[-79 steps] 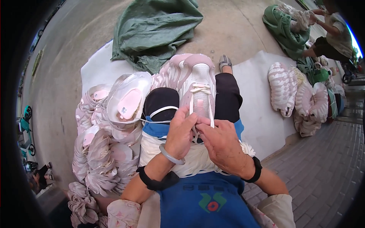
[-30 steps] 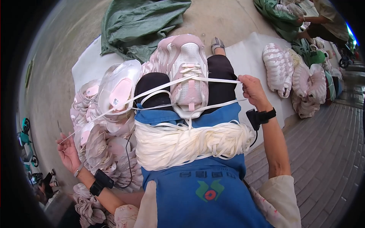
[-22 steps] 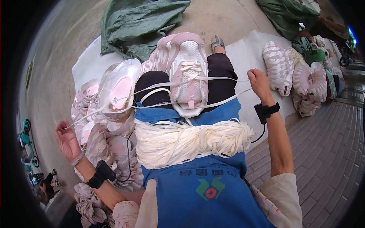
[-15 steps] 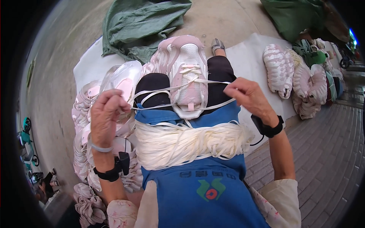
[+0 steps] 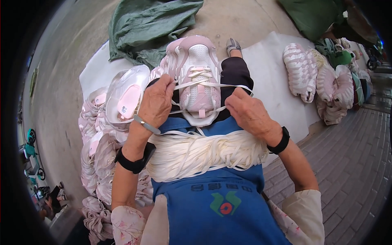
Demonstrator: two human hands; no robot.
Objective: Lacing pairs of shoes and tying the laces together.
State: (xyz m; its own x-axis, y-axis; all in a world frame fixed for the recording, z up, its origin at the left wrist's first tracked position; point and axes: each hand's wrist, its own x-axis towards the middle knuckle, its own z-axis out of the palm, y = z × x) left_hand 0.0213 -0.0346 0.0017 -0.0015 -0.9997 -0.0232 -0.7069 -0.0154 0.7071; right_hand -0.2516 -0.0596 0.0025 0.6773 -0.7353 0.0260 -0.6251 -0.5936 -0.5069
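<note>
So this person's lap is basically the workbench: blue apron [image 5: 216, 212] closest, then a fat hank of cream laces [image 5: 204, 153] lying across it, and just past that a pink-and-white sneaker upper [image 5: 201, 96] sitting between the black-trousered thighs. Heaps of more uppers [image 5: 96, 151] crowd the left side, a white sheet [image 5: 269, 77] covers the ground under the legs, grey brick paving [image 5: 339, 167] runs off to the right, and a crumpled green sack [image 5: 157, 30] is dumped further out on bare concrete [image 5: 241, 22]. Left hand [image 5: 158, 100] has its fingertips bunched together, pinching a white lace [image 5: 222, 85] beside the upper. Right hand [image 5: 250, 112] is curled in on the other side with lace running up to it, but I honestly can't tell if it's clamped on anything, the pads are hidden. The upper's toe points straight away from the person, pull tab and opening toward the belly, long axis running pretty much front to back.
</note>
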